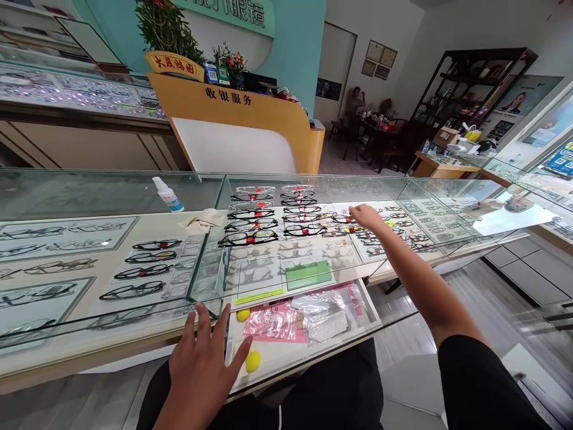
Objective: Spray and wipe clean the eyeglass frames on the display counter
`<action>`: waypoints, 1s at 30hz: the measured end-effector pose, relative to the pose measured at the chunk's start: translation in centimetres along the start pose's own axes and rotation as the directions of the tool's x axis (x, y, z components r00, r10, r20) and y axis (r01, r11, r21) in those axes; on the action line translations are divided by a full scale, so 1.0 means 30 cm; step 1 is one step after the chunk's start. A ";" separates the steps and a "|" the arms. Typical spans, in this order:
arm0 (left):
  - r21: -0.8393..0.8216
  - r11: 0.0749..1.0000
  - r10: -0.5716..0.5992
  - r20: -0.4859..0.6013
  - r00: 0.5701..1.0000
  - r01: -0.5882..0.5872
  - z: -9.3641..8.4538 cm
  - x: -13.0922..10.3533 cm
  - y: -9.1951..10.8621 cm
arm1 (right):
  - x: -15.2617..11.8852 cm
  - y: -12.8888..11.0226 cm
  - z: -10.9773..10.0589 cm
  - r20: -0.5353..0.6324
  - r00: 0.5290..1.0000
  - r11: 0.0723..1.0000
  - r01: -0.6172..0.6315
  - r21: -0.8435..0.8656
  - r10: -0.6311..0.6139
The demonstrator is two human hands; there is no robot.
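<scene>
Head view shows bottle and cloth near glasses, left hand spread by drawer, right hand's grip unclear.

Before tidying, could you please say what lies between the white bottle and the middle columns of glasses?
A crumpled beige cloth lies between bottle and glasses, in the head view.

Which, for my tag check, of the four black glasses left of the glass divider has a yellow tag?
The second pair from the back; the others show no yellow.
</scene>
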State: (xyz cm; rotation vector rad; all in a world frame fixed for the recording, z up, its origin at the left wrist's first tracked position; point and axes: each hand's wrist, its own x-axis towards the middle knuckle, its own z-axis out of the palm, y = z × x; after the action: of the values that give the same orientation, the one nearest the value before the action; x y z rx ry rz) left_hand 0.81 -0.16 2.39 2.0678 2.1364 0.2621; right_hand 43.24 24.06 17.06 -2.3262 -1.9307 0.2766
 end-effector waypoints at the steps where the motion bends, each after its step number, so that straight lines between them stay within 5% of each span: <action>1: -0.002 1.000 -0.003 -0.002 1.000 0.003 -0.001 -0.001 0.003 | 0.017 -0.001 0.012 0.006 1.000 1.000 -0.018 -0.005 0.018; 8: 0.010 1.000 -0.014 -0.011 1.000 0.014 -0.001 0.000 0.005 | 0.078 -0.011 0.050 0.028 0.996 0.996 -0.088 -0.027 0.089; 14: 0.023 1.000 -0.011 -0.016 1.000 0.011 0.006 -0.002 0.000 | 0.016 -0.031 -0.017 -0.005 0.998 0.998 -0.068 0.003 0.068; 17: 0.014 1.000 -0.002 -0.019 1.000 0.002 0.011 -0.001 -0.005 | -0.093 -0.022 -0.086 -0.032 0.999 0.999 -0.003 0.054 0.005; 20: 0.008 1.000 0.012 -0.014 1.000 -0.012 0.009 0.001 -0.007 | -0.263 -0.002 -0.157 -0.012 0.982 0.952 0.184 0.244 -0.187; 24: -0.008 1.000 0.023 0.023 0.999 -0.023 -0.015 0.002 0.003 | -0.516 0.013 -0.211 0.209 0.903 0.862 0.258 0.436 -0.376; 27: -0.019 0.999 0.028 0.030 0.999 -0.027 -0.035 0.002 0.013 | -0.648 0.013 -0.180 0.351 0.836 0.854 0.236 0.463 -0.421; 30: -0.025 0.999 0.039 0.045 0.998 -0.038 -0.043 0.003 0.015 | -0.700 0.020 -0.076 0.439 0.798 0.875 0.215 0.433 -0.413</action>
State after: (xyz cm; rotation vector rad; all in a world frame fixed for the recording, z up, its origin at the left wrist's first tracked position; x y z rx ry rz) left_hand 0.96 -0.06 3.74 2.0826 2.0591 0.2417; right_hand 40.59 3.42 20.69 -1.7538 -2.2060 1.2252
